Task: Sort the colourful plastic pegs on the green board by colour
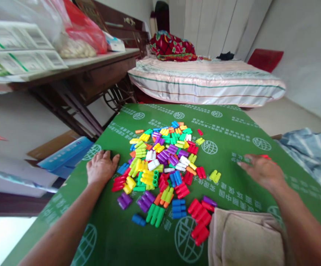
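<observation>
A loose pile of small plastic building pieces, shaped like joined tubes in several colours, lies across the middle of the green table. At the pile's left side my left hand rests flat on the table, fingers out, holding nothing. Off to the right of the pile is my right hand, slightly blurred, its thumb and forefinger apart and pointing left. Just beyond its knuckles shows a small red piece, partly hidden by the hand. Between pile and right hand sits a yellow-green piece.
A folded beige cloth lies at the near right, beside red pieces. A dark wooden desk with boxes and plastic bags stands left. Behind is a bed; blue striped fabric is at right.
</observation>
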Motion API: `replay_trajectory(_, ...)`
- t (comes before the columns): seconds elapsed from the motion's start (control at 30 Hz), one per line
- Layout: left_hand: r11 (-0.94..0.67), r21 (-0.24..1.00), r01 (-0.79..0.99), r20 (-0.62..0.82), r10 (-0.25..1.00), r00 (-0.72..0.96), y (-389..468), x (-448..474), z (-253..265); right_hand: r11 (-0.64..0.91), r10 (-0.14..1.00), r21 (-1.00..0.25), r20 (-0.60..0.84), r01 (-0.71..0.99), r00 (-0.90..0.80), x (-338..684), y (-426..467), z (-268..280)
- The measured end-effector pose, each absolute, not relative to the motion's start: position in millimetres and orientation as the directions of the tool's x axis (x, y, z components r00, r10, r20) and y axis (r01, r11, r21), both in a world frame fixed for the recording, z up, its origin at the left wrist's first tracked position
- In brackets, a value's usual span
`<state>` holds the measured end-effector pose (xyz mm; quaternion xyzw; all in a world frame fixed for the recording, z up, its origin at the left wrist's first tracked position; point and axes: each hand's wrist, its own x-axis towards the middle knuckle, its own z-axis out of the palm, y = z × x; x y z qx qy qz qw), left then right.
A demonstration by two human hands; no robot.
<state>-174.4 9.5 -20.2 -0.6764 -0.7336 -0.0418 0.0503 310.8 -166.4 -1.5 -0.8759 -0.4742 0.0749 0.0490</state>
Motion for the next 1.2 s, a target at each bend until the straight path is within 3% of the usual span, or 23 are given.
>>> replay_trajectory(0.1, 0.093, -0.009, 0.996, 0.146, 0.985, -0.091, 9, -175, -23, -0.253, 0.967, -0.354, -0.11, 0.901, 0.228, 253, -169, -1)
replay_trajectory(0.17, 0.092, -0.003, 0.996, 0.155, 0.984, -0.09, 8, -175, -25, -0.069, 0.993, -0.437, -0.112, 0.897, 0.022, 214, -170, 4)
replay_trajectory(0.33, 0.088, 0.02, 0.996, 0.178, 0.98, -0.09, 5, -177, -28, 0.153, 0.942, -0.338, -0.232, 0.929, -0.24, 151, -165, 20)
replay_trajectory(0.57, 0.081, 0.034, 0.996, 0.193, 0.977, -0.086, 2, -177, -30, 0.211, 0.915, -0.211, -0.301, 0.954, -0.269, 131, -161, 14)
replay_trajectory(0.83, 0.08, 0.047, 0.996, 0.198, 0.976, -0.088, 1, -179, -33, 0.198, 0.906, -0.219, -0.331, 0.956, -0.263, 137, -166, 15)
replay_trajectory(1.2, 0.074, 0.046, 0.996, 0.213, 0.974, -0.083, -1, -180, -36, 0.171, 0.965, -0.166, -0.171, 0.971, -0.199, 114, -151, 15)
